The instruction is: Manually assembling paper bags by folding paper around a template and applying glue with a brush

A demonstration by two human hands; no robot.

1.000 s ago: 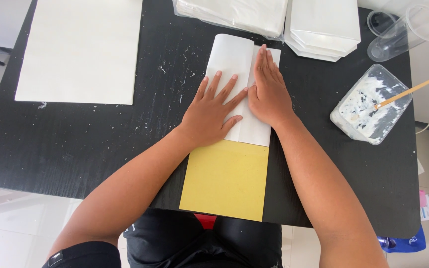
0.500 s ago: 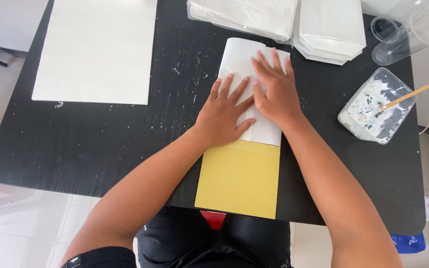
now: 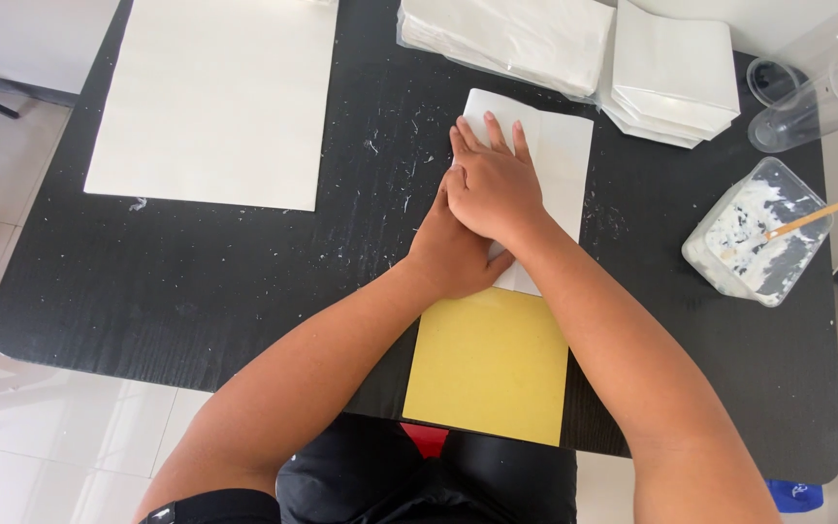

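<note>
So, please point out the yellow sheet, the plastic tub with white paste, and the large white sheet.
yellow sheet point(image 3: 487, 364), head view, middle of its bare face.
plastic tub point(image 3: 720, 277), head view, its near wall.
large white sheet point(image 3: 215, 97), head view, its centre.

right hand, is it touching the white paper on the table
Touching. The head view shows the right hand lying flat on the folded white paper, fingers spread, overlapping the left hand.

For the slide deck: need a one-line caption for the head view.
Right hand over left hand, pressing a white folded paper flat above a yellow sheet on a black table.
</note>
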